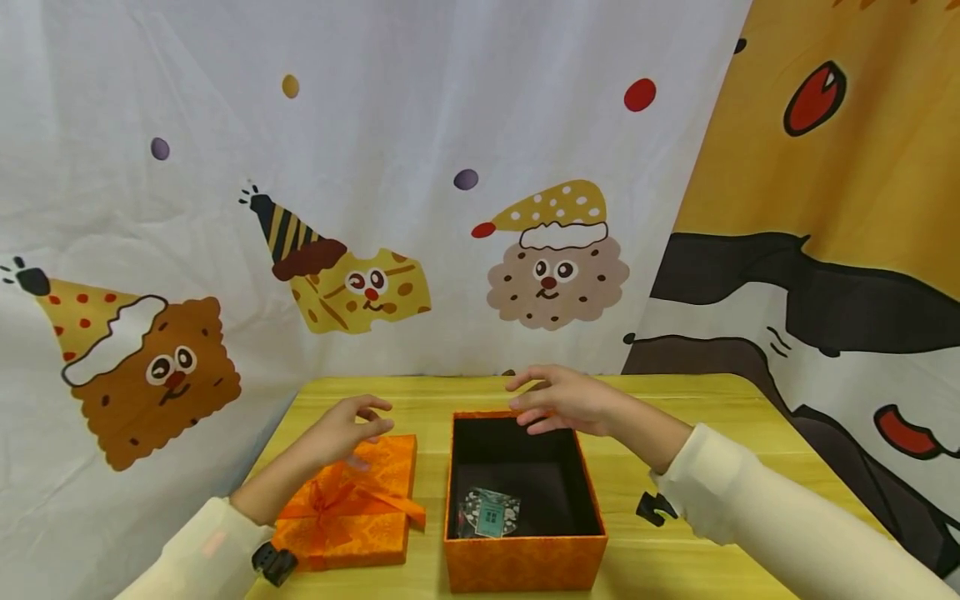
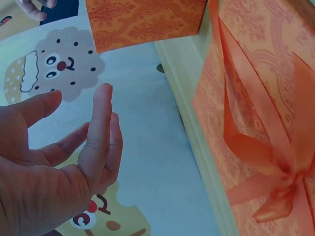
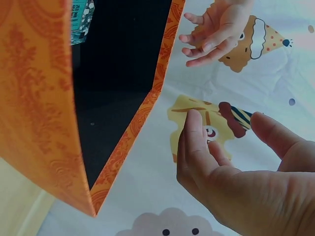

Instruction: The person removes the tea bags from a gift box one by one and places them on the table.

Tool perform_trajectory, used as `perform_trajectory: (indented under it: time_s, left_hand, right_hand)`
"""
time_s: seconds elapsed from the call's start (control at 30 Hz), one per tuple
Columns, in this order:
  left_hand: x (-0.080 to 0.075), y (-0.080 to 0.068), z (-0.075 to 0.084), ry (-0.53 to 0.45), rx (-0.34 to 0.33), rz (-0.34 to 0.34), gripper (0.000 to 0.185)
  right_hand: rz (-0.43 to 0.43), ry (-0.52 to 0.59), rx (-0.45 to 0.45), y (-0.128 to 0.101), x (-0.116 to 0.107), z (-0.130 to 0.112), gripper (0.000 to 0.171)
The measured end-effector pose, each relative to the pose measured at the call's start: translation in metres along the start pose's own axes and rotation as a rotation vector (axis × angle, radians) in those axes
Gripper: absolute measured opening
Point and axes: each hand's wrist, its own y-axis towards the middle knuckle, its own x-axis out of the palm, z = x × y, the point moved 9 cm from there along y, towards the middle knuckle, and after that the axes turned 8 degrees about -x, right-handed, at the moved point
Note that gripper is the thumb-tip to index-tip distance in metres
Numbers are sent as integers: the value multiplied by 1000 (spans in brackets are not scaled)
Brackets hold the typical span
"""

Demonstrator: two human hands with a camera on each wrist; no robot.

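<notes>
Right now the orange box (image 1: 525, 550) sits open on the yellow table (image 1: 720, 400) with a small packet (image 1: 489, 512) on its dark floor, and its ribboned lid (image 1: 352, 500) lies flat just to the left, probably parked there to keep the opening clear. My left hand (image 1: 347, 427) hovers over the lid's far edge, fingers loose and spread, gripping nothing. My right hand (image 1: 561, 400) hangs over the box's back rim, likewise relaxed and empty.

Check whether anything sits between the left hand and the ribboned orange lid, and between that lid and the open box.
Nothing visible does. The left hand hovers just above the lid, fingers relaxed. Only bare table separates the lid from the open box. The right hand hangs over the box's far rim.
</notes>
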Motion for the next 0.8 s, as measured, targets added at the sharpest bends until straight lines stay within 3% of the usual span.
perform_trajectory:
  time_s: [0.3, 0.8]
  left_hand:
    - [16, 6, 16, -33, 27, -22, 45]
    - [52, 11, 35, -64, 72, -124, 48]
  right_hand:
    - [28, 7, 16, -8, -12, 11, 47]
    - [36, 34, 50, -20, -20, 33, 48]
